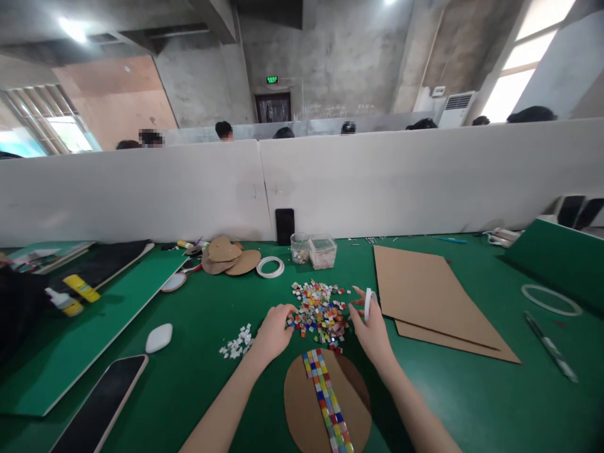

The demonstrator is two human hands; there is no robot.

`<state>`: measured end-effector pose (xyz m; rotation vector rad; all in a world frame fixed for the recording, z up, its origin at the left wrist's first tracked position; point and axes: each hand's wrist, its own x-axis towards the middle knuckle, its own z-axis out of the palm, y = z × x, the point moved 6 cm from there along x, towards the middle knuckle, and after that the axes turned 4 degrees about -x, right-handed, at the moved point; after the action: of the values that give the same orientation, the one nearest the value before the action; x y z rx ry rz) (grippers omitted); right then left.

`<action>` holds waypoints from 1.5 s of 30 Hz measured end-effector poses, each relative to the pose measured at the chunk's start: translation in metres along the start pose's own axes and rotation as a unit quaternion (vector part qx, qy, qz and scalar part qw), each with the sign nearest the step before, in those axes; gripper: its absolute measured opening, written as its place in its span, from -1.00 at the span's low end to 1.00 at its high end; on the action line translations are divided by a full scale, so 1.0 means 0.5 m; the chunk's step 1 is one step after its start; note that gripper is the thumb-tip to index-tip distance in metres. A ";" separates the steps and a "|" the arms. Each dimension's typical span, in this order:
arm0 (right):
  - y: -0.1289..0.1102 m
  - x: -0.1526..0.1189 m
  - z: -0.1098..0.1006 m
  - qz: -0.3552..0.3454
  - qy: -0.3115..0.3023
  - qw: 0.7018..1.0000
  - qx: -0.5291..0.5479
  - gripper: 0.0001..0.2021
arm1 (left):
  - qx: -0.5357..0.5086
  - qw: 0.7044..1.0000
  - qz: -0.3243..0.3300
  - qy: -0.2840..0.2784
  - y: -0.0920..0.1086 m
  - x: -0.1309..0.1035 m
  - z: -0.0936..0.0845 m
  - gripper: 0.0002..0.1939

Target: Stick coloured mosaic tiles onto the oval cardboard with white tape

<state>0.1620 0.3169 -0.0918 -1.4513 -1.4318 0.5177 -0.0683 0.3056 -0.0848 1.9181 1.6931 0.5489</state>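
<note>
A loose pile of small coloured tiles [323, 314] lies on the green table. At its left edge is my left hand [276, 327], fingers curled together at the tiles; anything between the fingertips is too small to make out. On the pile's right side my right hand [370, 321] has its fingers apart, with a white ring of tape [367, 304] around one or more fingers. Below the pile, nearer to me, lies a round cardboard disc [302, 402] with a band of coloured tiles [326, 396] running down it. White tiles [238, 343] are scattered beside my left wrist.
Cardboard sheets [425, 289] lie at the right. Clear tubs [323, 251], a white ring [270, 267] and cardboard pieces [244, 262] stand or lie behind the pile. A phone [101, 402], white case [159, 338] and green board [94, 333] are left. A white partition [377, 182] closes the back.
</note>
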 end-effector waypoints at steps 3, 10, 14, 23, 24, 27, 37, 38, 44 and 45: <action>0.000 -0.006 0.010 0.017 -0.021 0.999 0.036 -0.58 | -0.016 1.000 -0.008 0.013 -0.003 -0.003 0.011 -0.70; -0.001 -0.010 0.011 0.043 -0.016 0.997 0.056 -0.60 | -0.051 0.998 -0.006 0.034 -0.014 -0.025 -0.015 -0.73; 0.009 -0.009 0.007 0.065 0.000 0.995 0.073 -0.60 | 0.020 0.997 0.017 0.067 -0.018 -0.026 -0.033 -0.77; 0.002 -0.016 0.019 0.044 0.003 0.995 0.084 -0.63 | 0.236 0.969 0.073 -0.011 0.004 0.002 0.025 -0.56; 0.004 -0.016 0.021 0.044 0.002 0.995 0.085 -0.63 | 0.237 0.968 0.078 -0.014 0.004 0.000 0.024 -0.57; 0.011 -0.014 0.021 0.046 0.007 0.995 0.092 -0.63 | 0.218 0.971 0.097 -0.025 0.001 -0.010 0.019 -0.55; 0.005 -0.016 0.017 0.042 0.018 0.992 0.116 -0.63 | 0.226 0.970 0.082 -0.012 0.004 0.006 0.044 -0.56; 0.000 -0.016 0.016 0.039 0.017 0.992 0.118 -0.63 | 0.218 0.973 0.079 -0.010 0.002 0.008 0.045 -0.54; -0.038 -0.028 0.036 0.052 -0.031 0.984 0.170 -0.60 | 0.122 0.990 0.068 0.018 -0.018 -0.001 0.025 -0.52; -0.048 -0.033 0.044 0.058 -0.052 0.980 0.186 -0.58 | 0.098 0.993 0.068 0.027 -0.019 -0.005 0.018 -0.55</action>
<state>0.1280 0.3048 -0.0863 -1.2229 -1.2530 0.8950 -0.0706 0.3029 -0.0975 2.1886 1.7132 0.5065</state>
